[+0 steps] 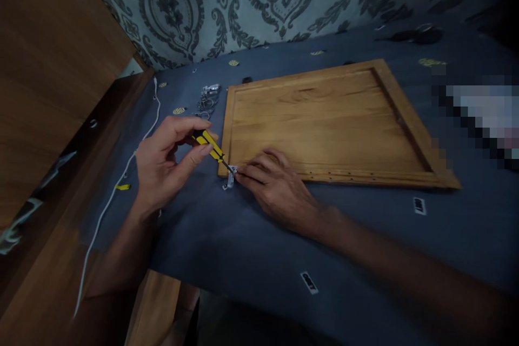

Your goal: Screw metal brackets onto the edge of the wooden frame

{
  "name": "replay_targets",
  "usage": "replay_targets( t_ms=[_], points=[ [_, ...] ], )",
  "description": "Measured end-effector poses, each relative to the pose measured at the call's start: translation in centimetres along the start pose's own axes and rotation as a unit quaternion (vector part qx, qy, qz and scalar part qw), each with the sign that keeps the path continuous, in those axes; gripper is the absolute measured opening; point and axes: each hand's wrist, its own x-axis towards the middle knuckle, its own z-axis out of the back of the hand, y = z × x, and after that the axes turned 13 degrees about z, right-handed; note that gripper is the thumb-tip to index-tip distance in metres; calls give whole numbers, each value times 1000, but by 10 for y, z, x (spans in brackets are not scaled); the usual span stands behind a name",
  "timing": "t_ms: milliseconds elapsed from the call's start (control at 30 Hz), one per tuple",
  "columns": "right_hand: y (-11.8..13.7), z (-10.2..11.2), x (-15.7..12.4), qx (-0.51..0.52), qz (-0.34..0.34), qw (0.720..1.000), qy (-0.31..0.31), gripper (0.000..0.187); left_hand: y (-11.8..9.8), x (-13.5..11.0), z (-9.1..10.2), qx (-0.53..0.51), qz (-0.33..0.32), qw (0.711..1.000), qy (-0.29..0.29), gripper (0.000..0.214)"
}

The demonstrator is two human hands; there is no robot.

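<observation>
A wooden panel [324, 119] with a raised frame lies flat on a dark blue cloth. At its near left corner sits a small metal bracket [229, 179]. My left hand [166, 165] is closed round a yellow and black screwdriver [211, 146], whose tip points down at the bracket. My right hand [275, 184] rests on the panel's near edge, fingertips pinched on the bracket and holding it against the corner.
A pile of metal hardware [207, 98] lies left of the panel's far corner. A white cable [121, 178] runs along the cloth's left side. A wooden board [52, 54] leans at the left. Dark objects [421, 35] sit far right.
</observation>
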Motion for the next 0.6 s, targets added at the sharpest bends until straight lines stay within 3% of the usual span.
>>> replay_targets(
  t_ms=[267, 600],
  points=[
    [-2, -3, -1, 6, -1, 1000, 0, 22, 2, 1, -4, 8, 0, 994, -110, 21],
    [-2, -1, 0, -11, 6, 1000, 6, 24, 3, 0, -10, 48, -31, 992, -114, 23]
  ],
)
